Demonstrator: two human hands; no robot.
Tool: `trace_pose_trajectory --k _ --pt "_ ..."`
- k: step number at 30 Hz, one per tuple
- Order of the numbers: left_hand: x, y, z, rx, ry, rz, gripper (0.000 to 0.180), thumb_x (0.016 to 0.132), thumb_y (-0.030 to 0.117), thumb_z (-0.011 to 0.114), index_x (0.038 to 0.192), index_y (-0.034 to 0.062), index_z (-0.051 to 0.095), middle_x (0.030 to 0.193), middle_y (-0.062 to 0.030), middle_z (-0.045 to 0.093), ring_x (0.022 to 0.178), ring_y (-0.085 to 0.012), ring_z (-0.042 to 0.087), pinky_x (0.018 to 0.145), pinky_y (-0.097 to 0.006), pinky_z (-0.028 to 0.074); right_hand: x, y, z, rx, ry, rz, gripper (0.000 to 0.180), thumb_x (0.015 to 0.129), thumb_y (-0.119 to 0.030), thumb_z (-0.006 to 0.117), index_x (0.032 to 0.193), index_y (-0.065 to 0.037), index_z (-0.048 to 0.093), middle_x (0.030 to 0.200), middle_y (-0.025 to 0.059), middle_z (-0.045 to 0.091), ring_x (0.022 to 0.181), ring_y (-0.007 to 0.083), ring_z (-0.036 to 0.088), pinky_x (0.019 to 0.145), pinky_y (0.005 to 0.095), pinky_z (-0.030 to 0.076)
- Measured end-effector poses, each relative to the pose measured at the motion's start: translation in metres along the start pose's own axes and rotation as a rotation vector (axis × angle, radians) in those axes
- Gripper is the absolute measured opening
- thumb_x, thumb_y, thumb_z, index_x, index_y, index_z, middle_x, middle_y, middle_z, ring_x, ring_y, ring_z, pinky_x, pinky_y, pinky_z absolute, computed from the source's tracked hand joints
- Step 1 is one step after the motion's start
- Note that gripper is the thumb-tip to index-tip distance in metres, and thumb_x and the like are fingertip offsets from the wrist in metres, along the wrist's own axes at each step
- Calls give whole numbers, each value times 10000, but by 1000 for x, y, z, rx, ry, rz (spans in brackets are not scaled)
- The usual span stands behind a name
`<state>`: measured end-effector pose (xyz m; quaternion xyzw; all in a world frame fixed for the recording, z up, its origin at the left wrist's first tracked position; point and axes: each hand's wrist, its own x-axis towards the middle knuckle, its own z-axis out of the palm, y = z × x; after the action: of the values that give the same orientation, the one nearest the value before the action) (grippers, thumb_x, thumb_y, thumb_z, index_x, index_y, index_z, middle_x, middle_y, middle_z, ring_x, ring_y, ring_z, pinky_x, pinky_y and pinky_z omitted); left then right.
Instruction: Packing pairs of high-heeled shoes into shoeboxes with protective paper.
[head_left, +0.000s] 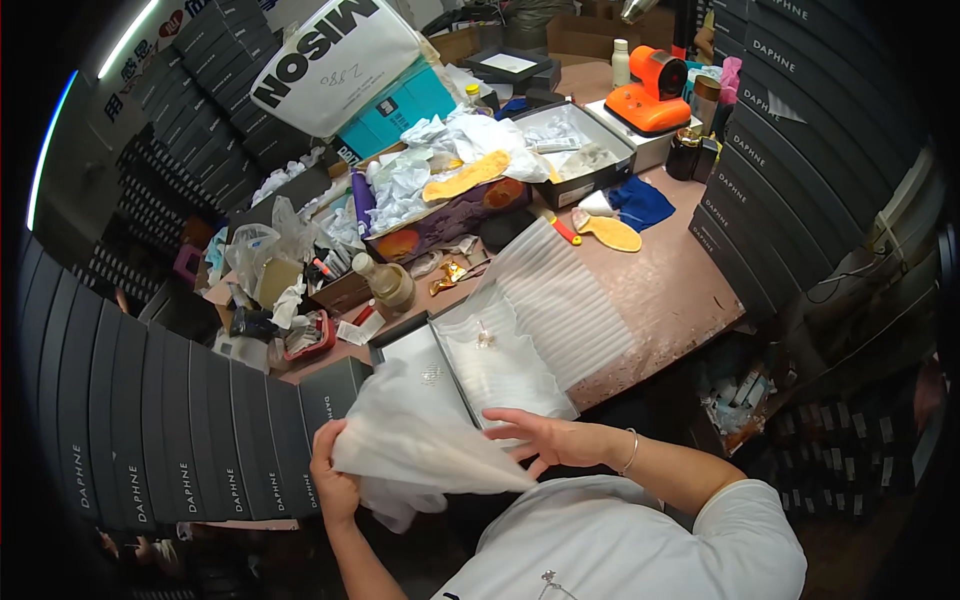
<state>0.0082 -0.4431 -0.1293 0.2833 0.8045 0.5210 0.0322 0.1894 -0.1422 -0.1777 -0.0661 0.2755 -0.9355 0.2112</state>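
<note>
My left hand point(335, 470) is closed on the edge of a white translucent wrapping sheet point(415, 430), which hangs in loose folds in front of me. Something pale shows faintly through it, but its shape is hidden. My right hand point(545, 440) has its fingers apart beside the sheet's right edge, with nothing visibly gripped. Just beyond the hands lies an open shoe box point(573, 408) lined with white paper. Inside, a pale shoe point(485, 345) with a small shiny ornament is partly covered. A ribbed white packing sheet point(560, 310) spreads out from the box's far side.
Dark shoe boxes point(200, 440) line the left, and more boxes point(790, 160) are stacked at the right. Across the pink table point(690, 260) stand a carton of crumpled paper point(450, 215), a glass jar point(388, 285), a yellow insole point(610, 232), a blue cloth point(642, 203) and an orange device point(650, 95).
</note>
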Motion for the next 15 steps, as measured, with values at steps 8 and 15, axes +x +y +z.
trace_pose_trajectory --k 8,15 --pt "58 -12 166 -929 147 -464 595 930 106 483 1465 68 224 1377 -109 427 1205 -218 485 1007 -355 410 12 -15 18 -903 633 -114 841 864 -158 629 1487 8 89 1381 273 322 843 223 615 593 272 534" --pt "32 -44 291 -808 -29 -603 625 934 257 562 1430 25 261 1340 -147 443 1209 -260 474 1006 -362 402 25 28 -104 -1468 751 -386 766 882 -228 593 1402 138 164 1246 369 480 1132 451 537 972 410 431"
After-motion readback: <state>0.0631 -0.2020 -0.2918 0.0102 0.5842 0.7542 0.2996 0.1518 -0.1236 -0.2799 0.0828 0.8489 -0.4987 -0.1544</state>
